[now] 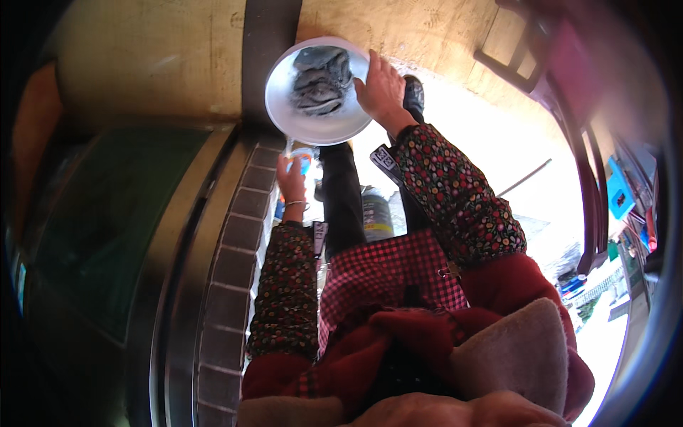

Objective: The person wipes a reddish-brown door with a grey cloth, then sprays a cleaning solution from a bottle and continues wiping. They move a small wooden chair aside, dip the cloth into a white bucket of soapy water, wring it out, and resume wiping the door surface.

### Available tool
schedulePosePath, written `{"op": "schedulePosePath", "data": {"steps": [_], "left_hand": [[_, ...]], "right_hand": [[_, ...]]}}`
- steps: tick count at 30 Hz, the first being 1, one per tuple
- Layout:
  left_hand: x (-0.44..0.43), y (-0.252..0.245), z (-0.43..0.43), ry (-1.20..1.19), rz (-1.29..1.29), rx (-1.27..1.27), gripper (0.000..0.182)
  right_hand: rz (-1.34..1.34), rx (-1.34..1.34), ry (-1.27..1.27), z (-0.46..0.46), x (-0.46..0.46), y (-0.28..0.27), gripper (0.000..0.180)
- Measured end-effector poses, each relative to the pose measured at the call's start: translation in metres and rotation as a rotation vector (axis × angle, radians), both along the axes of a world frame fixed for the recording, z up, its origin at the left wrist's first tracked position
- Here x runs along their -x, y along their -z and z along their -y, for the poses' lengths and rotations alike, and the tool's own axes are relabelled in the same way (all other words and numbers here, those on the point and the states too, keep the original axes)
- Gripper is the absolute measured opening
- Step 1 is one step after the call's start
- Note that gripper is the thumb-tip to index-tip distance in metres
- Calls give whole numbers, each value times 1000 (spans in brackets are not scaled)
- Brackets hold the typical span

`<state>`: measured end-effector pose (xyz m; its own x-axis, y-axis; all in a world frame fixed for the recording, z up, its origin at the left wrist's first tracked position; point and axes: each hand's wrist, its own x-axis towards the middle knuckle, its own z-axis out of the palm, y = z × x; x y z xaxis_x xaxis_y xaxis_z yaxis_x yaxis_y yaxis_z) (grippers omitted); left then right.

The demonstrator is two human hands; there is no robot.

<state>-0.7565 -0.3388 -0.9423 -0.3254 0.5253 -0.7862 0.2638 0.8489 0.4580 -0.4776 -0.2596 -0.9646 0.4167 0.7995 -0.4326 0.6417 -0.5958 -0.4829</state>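
Observation:
My right hand (381,91) grips the right rim of a pale, round basin (349,125), its thumb over the inner side. The basin is held tilted, and I see into it. Inside lie several dark grey, wet-looking pieces (319,88); I cannot tell exactly what they are. Below the basin's lower left rim is my left hand (292,184), a bracelet at its wrist. Its finger and thumb point up near a thin pale streak, and whether they hold anything is unclear. Close beside it shows a blue and orange item (301,160), partly hidden.
A brown-tiled ledge (229,267) and a dark green panel (117,224) run along the left. Between my legs stands a can-like container (377,213). A brown chair-like frame (579,176) is at the right, with a thin stick (525,177) on the bright floor.

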Motion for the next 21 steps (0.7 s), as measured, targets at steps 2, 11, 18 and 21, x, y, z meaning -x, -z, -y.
{"op": "schedulePosePath", "data": {"steps": [2, 11, 18, 21], "left_hand": [[5, 0, -5, -81, 2, 169, 68], [-10, -10, -32, -242, 300, 190, 53], [3, -3, -18, -218, 295, 209, 50], [0, -1, -16, -275, 307, 251, 48]], "right_hand": [[-127, 342, -48, -7, -4, 9, 68], [-278, 213, -166, 21, -10, 8, 26], [-320, 489, -153, 60, -5, 14, 29], [-286, 477, -157, 58, -9, 12, 31]]}}
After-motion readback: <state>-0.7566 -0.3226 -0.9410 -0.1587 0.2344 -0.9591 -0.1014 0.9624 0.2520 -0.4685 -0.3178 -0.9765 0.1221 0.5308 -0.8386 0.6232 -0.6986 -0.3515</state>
